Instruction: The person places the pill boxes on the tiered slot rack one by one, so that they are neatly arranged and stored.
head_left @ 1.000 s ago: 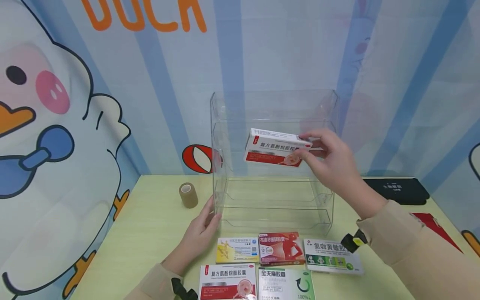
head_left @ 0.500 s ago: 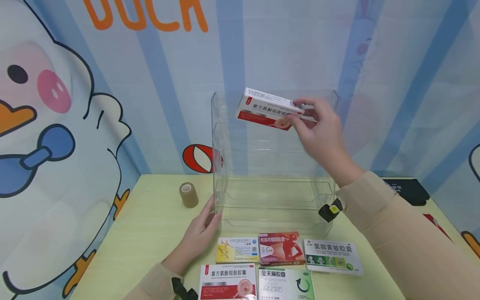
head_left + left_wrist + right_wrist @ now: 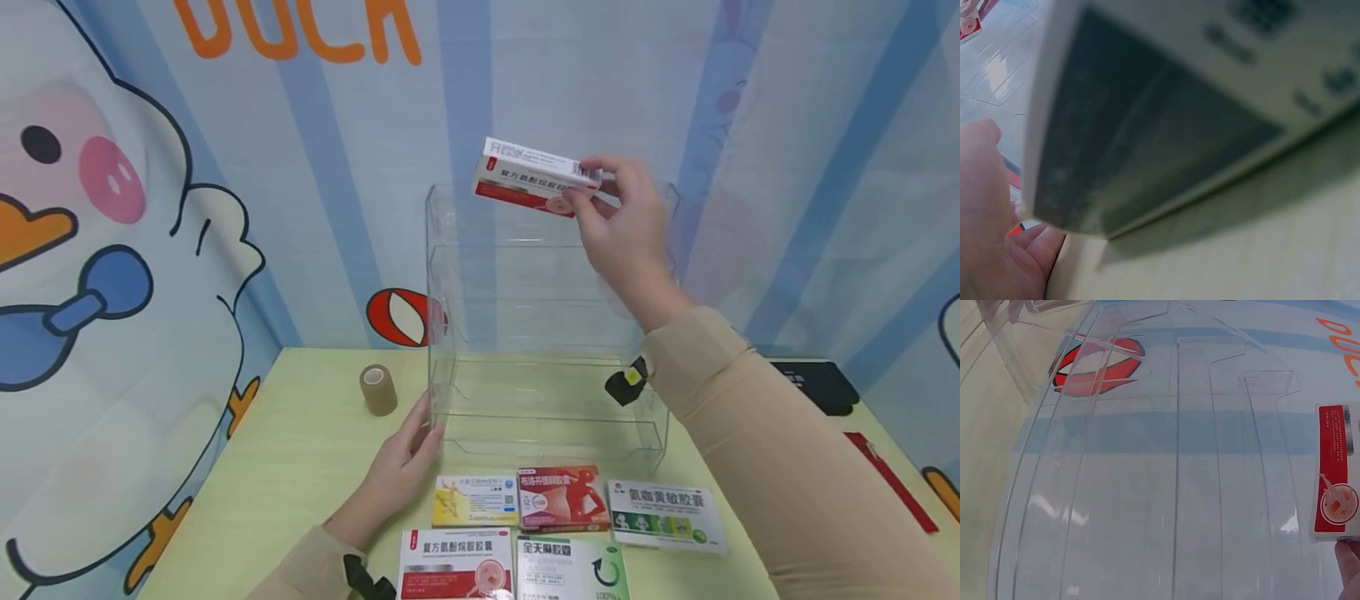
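My right hand (image 3: 626, 221) pinches one end of a white-and-red medicine box (image 3: 521, 179), thumb on the printed front and fingers at the top edge. The box is held up, slightly tilted, overlapping the top tier of a clear acrylic display rack (image 3: 437, 333). In the right wrist view the medicine box (image 3: 1334, 469) stands at the right edge, beside the stepped tiers. My left hand (image 3: 390, 467) holds the rack's lower left side, thumb at the front edge and fingers along the outside. Most of that grip lies hidden in the left wrist view, behind a blurred box (image 3: 1166, 125).
Before the rack lie a yellow-and-white box (image 3: 475, 502), a red box (image 3: 562, 498), a white-and-green box (image 3: 666, 517), another white-and-red box (image 3: 456, 564) and a green-and-white box (image 3: 572, 568). A brown tape roll (image 3: 378, 392) stands left, a black pouch (image 3: 821, 386) right.
My right hand has lifted the medicine box up and slightly left, from mid-rack to the top tier, tipping its upper side more toward view. The left hand stays at the rack's side.
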{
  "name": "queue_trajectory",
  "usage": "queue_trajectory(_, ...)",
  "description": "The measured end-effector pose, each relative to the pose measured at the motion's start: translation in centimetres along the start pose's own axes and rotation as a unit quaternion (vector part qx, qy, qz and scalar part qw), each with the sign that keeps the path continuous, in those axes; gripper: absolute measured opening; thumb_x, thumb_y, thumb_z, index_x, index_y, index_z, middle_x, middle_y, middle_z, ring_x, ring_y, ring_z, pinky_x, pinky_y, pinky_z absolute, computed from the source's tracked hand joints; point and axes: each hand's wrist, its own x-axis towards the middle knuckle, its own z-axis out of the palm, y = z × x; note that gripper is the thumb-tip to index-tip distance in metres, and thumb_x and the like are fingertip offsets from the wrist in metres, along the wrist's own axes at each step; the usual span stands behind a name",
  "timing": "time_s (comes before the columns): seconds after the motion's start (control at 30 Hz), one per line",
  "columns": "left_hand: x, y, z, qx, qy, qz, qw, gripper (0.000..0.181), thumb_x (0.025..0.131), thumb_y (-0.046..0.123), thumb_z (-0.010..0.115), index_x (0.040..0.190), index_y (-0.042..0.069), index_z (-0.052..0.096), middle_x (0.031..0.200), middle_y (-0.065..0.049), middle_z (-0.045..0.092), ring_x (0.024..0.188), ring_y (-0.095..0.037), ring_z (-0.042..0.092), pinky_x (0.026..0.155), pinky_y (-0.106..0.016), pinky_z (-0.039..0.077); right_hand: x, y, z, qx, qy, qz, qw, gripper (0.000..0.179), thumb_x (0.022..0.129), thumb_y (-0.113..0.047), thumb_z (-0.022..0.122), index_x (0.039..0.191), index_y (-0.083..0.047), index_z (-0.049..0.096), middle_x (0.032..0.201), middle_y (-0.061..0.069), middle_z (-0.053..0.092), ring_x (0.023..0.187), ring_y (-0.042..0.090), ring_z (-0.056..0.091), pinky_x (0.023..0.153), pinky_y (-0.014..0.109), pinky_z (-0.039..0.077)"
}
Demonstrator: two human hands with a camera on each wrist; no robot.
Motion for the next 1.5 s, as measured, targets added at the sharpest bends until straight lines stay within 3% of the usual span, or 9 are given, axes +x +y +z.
queue_trajectory(0.37,0.0,-0.3,0.0,0.002,0.001,0.003,1.0,0.07,0.117,0.037,0.054,0.177,0.037,0.019,0.18,-0.002,0.037,0.156,-0.034,0.054,0.133,-0.055,0.04,0.8,-0.1,2.0,-0.028,-0.026,0.022,0.999,0.035,0.108,-0.01,0.07,0.142,-0.002,0.062,0.144,0.014,0.057,0.138,0.026,0.065,0.117,0.029,0.059)
queue_trajectory(0.63,0.0,-0.5,0.2,-0.003,0.005,0.016,0.9999,0.07,0.117,0.033,0.055,0.178,0.032,0.021,0.179,-0.003,0.038,0.154,-0.034,0.057,0.131,-0.055,0.042,0.4,1.2,3.2,-0.034,-0.041,0.023,0.9984,0.036,0.107,-0.008,0.071,0.142,-0.001,0.063,0.142,0.017,0.057,0.137,0.03,0.066,0.116,0.034,0.061)
queue_trajectory(1.0,-0.1,-0.6,0.1,0.004,0.011,0.012,0.9999,0.07,0.117,0.033,0.055,0.178,0.032,0.021,0.177,-0.005,0.043,0.153,-0.033,0.058,0.131,-0.056,0.044,0.2,1.2,3.8,-0.053,-0.057,0.025,0.9967,0.036,0.108,-0.006,0.068,0.144,0.0,0.063,0.145,0.017,0.058,0.138,0.028,0.065,0.117,0.025,0.058)
queue_trajectory(1.5,0.1,-0.7,0.1,0.007,0.01,0.011,0.9999,0.069,0.117,0.035,0.055,0.177,0.037,0.022,0.178,-0.001,0.042,0.154,-0.032,0.057,0.131,-0.055,0.044,0.3,1.3,4.3,-0.075,-0.084,-0.01,0.9936,0.047,0.108,-0.004,0.067,0.154,-0.002,0.06,0.155,0.018,0.064,0.142,0.031,0.066,0.119,0.031,0.058)
